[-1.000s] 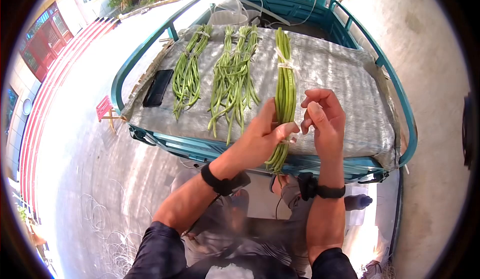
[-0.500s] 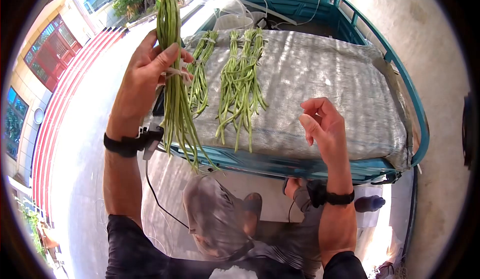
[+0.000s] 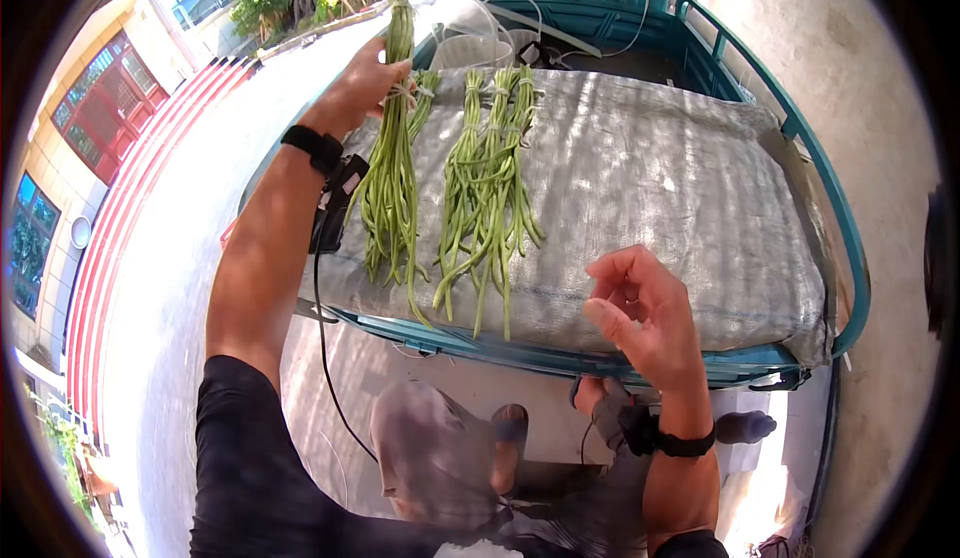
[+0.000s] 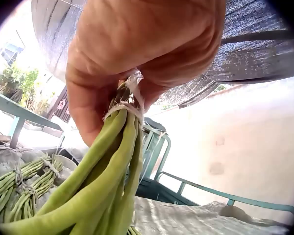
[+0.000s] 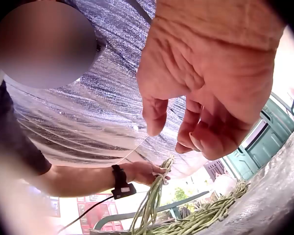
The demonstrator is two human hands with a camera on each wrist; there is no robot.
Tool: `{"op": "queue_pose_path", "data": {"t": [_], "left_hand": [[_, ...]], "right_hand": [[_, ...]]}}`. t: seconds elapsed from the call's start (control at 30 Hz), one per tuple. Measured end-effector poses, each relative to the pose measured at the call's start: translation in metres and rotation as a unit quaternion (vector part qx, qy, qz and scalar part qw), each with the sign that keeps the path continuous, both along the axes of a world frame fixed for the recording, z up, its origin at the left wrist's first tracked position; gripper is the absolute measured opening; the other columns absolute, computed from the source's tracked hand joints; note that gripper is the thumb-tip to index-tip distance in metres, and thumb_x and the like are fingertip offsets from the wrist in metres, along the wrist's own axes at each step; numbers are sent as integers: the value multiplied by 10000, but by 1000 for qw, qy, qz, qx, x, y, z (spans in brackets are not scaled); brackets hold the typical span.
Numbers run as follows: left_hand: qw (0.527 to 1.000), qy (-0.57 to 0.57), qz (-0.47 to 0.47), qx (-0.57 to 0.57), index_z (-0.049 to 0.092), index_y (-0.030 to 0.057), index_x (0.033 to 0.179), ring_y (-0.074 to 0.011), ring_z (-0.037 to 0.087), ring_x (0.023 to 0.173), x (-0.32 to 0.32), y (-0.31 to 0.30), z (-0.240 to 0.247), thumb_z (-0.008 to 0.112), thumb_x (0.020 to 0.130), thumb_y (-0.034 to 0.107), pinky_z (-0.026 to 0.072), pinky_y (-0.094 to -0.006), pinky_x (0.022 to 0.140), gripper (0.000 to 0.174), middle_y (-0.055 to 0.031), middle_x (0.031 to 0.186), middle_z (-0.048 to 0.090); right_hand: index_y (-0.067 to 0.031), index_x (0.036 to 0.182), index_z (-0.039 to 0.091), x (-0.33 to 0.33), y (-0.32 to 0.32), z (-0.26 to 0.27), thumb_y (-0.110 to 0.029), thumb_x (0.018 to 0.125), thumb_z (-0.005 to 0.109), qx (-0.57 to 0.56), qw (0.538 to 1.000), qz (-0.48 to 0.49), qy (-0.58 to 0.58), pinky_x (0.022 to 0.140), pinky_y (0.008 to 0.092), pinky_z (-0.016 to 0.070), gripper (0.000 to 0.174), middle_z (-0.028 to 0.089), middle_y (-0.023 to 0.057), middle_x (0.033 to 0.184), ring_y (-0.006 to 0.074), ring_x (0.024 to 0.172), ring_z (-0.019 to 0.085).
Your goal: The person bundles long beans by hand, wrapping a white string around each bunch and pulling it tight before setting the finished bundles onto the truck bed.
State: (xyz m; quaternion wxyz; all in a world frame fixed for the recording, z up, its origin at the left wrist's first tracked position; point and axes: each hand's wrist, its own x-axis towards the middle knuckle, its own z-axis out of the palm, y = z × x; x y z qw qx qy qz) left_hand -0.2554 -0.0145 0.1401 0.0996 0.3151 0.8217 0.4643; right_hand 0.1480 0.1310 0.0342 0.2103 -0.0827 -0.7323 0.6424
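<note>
The left hand point(image 3: 365, 83) grips the bean bundle point(image 3: 392, 188) by its tied top, and the beans trail down the left side of the sack point(image 3: 660, 178), just beside the other bundles point(image 3: 490, 178) lying there. The right hand point(image 3: 640, 318) hovers at the sack's near edge, fingers loosely curled, holding nothing.

Black wristbands point(image 3: 305, 144), dark short sleeves point(image 3: 240, 428)

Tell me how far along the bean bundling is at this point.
Done: tied bundles lie side by side on the grey sacking. In hand: the left hand grips a tied bean bunch at its tie, hanging over the sacking's left end. The right hand is empty, fingers loosely curled. Left: that bean bunch is not yet laid down; no loose beans show.
</note>
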Motion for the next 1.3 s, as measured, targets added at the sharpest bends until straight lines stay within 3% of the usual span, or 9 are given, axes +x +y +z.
{"op": "queue_pose_path", "data": {"t": [0.1, 0.13, 0.3, 0.47, 0.67, 0.77, 0.87, 0.97, 1.3], "left_hand": [[999, 17, 23, -33, 453, 67, 1444, -218, 716, 812, -34, 26, -15, 604, 1058, 236, 617, -443, 636, 447, -120, 1039, 686], [998, 44, 28, -19, 487, -39, 1340, -286, 733, 731, -39, 33, -19, 654, 1011, 178, 578, -443, 504, 428, -182, 1005, 705], [971, 148, 113, -149, 481, -56, 1327, -365, 741, 753, -87, 64, -43, 643, 990, 244, 580, -470, 539, 479, -245, 1016, 718], [916, 222, 125, -310, 494, -44, 1386, -429, 626, 1282, -117, 78, -81, 662, 998, 294, 513, -502, 1049, 541, -301, 1324, 657], [853, 248, 141, -438, 563, 44, 1405, -365, 655, 1275, -83, 87, -116, 755, 923, 323, 532, -480, 1063, 590, -209, 1372, 675], [856, 279, 101, -423, 601, 111, 1374, -370, 622, 1298, -78, 83, -123, 787, 893, 287, 507, -479, 1080, 545, -194, 1378, 650], [862, 301, 19, -409, 625, 141, 1336, -386, 536, 1370, -68, 75, -124, 802, 871, 262, 452, -473, 1119, 512, -210, 1503, 527], [842, 382, -16, -380, 687, 125, 1249, -387, 607, 1262, -85, 70, -136, 746, 891, 217, 484, -469, 1072, 374, -208, 1397, 619], [905, 332, 0, -266, 725, 49, 1074, -386, 674, 1122, -89, 93, -138, 656, 897, 197, 526, -459, 974, 241, -212, 1113, 730]], "right_hand": [[-27, 1132, 643, 2, -2, 2, -69, 890, 799, 19, 1000, 14, -8, 543, 206, 398, 291, 625, -12, 851, 10, 623, 494], [-27, 1135, 645, 2, -2, 1, -69, 884, 806, 29, 999, 21, -11, 538, 207, 397, 301, 628, -10, 844, 12, 613, 499], [-29, 1151, 653, 8, 4, 1, -72, 838, 851, 98, 993, 57, -42, 540, 213, 425, 373, 646, 6, 838, 32, 592, 538], [-23, 1143, 662, 9, 6, 7, -78, 810, 876, 143, 984, 83, -71, 553, 218, 450, 400, 669, 28, 857, 43, 623, 577], [-24, 1156, 662, 4, 4, 11, -142, 827, 875, 150, 979, 114, -73, 567, 239, 465, 409, 666, 26, 851, 80, 640, 590], [-58, 1155, 659, 5, 4, 18, -213, 851, 818, 152, 971, 126, -136, 727, 407, 576, 377, 698, 117, 913, 295, 828, 722], [-24, 1144, 656, 5, 3, 5, -152, 844, 861, 170, 975, 109, -90, 566, 259, 488, 385, 656, 29, 814, 101, 632, 601], [-51, 1132, 658, 5, 2, 13, -196, 857, 809, 166, 968, 101, -160, 689, 402, 569, 346, 694, 116, 892, 303, 751, 709], [-31, 1088, 625, -1, -2, 3, -150, 878, 786, 204, 965, 80, -145, 705, 408, 570, 291, 690, 144, 921, 300, 787, 717]]}}
